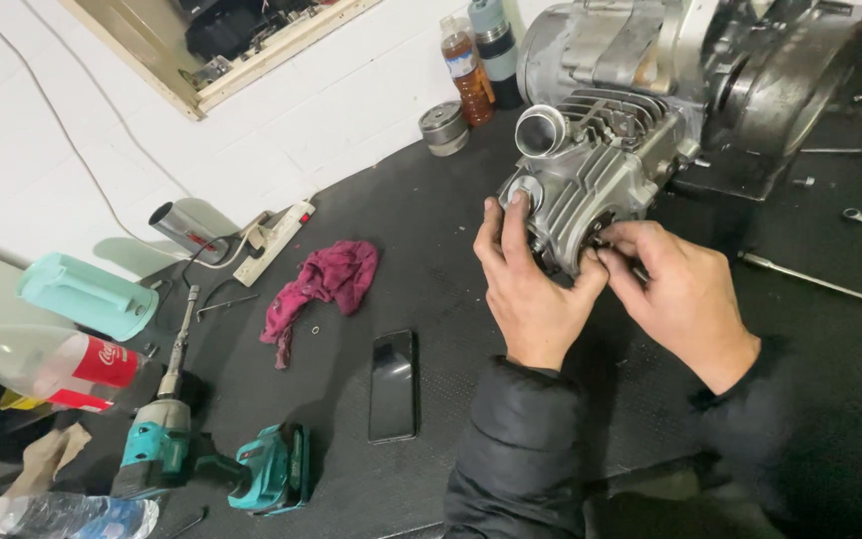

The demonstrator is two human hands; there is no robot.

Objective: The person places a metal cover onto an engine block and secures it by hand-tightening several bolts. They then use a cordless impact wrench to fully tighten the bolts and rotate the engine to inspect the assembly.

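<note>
**Grey metal engine, two hands at its cylinder head**

Grey cast metal fills the far side of the bench (421, 240): a small engine (650, 90) sits there with its finned cylinder head (581, 175) turned toward the person. The left hand (526, 289) is wrapped against the near face of the head, fingers curled closed on it, thumb up by a round cap. The right hand (675, 294) pinches something small and dark at the side of the head; its fingertips are closed, but what they grip is too small to tell.

For work like this, I'd judge that the left hand should brace the head firmly while the right keeps the small part square.

Dark matting covers the bench. On it lie a crimson rag (326, 279), a black phone (394, 384), a teal cordless driver (192, 449), a white power strip (273, 240), and wrenches off to the right. Two bottles (481, 60) stand against the white brick wall (72, 130).
</note>
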